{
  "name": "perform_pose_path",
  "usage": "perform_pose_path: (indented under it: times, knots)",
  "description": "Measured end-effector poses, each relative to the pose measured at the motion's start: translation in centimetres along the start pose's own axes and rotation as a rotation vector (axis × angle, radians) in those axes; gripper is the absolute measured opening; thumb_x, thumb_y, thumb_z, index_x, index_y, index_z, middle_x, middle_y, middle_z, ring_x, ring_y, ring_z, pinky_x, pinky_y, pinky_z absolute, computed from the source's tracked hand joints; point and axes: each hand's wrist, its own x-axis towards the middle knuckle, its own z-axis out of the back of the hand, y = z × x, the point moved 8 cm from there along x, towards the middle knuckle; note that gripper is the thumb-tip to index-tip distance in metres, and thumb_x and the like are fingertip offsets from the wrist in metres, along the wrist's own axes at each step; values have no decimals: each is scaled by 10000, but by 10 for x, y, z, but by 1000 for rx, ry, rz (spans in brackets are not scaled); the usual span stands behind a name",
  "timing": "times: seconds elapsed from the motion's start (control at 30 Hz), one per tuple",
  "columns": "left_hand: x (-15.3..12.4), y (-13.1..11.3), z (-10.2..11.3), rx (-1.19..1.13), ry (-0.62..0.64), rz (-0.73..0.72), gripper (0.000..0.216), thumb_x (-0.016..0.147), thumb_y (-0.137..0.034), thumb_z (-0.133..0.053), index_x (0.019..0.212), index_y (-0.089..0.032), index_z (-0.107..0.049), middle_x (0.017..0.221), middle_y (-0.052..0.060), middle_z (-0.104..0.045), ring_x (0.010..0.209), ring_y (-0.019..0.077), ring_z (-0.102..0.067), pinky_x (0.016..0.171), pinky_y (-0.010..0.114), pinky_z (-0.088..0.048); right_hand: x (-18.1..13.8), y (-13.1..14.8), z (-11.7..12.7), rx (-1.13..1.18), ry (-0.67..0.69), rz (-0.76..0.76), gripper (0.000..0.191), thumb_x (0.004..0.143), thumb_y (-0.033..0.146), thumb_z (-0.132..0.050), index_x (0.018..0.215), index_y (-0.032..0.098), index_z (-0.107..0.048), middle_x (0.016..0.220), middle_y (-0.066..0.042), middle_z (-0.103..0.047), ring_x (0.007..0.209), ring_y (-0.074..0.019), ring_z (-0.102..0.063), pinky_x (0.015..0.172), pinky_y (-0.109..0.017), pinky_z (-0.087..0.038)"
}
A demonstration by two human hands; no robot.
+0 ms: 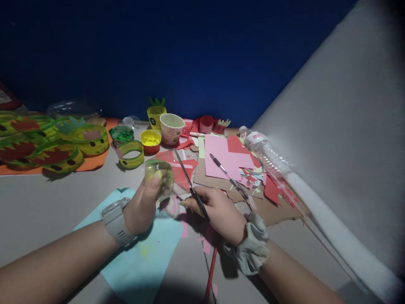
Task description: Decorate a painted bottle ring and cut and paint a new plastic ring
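My left hand (144, 207), a white watch on its wrist, is closed around a small clear plastic cup (160, 176) smeared with yellow-green paint, held just above a light blue sheet (142, 257). My right hand (218, 213), with a grey scrunchie on the wrist, grips a thin dark-handled brush (190, 183) whose tip points up and left toward the cup. A red stick (211, 270) lies under my right wrist.
Painted green and yellow rings (47, 145) sit on orange paper at the left. Paint pots (151, 140), paper cups (171, 128), pink and red paper scraps (221, 160), a pen (228, 175) and a clear plastic bottle (265, 150) crowd the far table. A grey wall rises at right.
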Motion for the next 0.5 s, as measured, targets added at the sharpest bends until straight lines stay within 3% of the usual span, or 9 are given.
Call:
perform_pose_path:
  times: [0.1,0.27,0.37,0.5]
  knots:
    - [2,-8,-1,-33,-26,-21,499,854,-659,-390,728,-191,-513,603,-6,-474,466,128,-427,424,278,-365,4,-6,-1,49,-9,6,483,862,599,-532,642,180,-438,592,51,-393,574,-95,-372,531,-228,-274]
    - [6,-14,-6,-143,-80,61,473,867,-639,-351,802,-201,-518,539,-26,-449,415,123,-384,377,261,-349,6,-12,-1,177,29,-14,439,873,577,-528,693,181,-467,599,47,-470,564,-101,-425,553,-229,-331]
    - [7,-16,-7,-173,-106,95,486,835,-666,-369,790,-207,-523,528,-25,-438,411,120,-380,374,254,-328,3,-5,3,103,65,13,412,876,562,-534,736,176,-507,663,36,-498,626,-114,-451,602,-235,-353]
    - [5,-15,-14,-185,-26,149,517,774,-708,-410,770,-203,-520,514,-19,-453,402,126,-386,365,264,-329,-1,2,6,2,122,26,361,870,545,-559,834,186,-546,763,27,-564,709,-134,-504,676,-249,-380]
